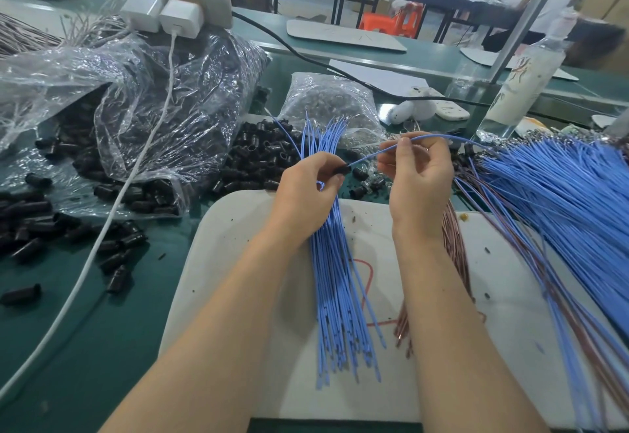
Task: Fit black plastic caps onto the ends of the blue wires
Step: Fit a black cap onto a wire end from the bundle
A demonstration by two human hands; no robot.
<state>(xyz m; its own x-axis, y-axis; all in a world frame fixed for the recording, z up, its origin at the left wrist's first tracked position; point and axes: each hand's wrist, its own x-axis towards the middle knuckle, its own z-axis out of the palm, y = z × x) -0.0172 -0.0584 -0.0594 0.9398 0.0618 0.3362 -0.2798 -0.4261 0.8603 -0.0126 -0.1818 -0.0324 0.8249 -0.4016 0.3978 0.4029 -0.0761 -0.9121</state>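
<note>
Blue wire (371,156) runs between the hands, its end meeting a black cap (343,170). The left hand (306,191) pinches the cap and grips a wire bundle (335,279); the right hand (417,174) pinches the wire.

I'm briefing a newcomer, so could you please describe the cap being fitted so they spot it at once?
Start at the white board; above its far edge the left hand grips a bundle of blue wires. The cap is pinched by that hand, with one wire from the right hand meeting it. The other caps lie loose, unheld.
</note>
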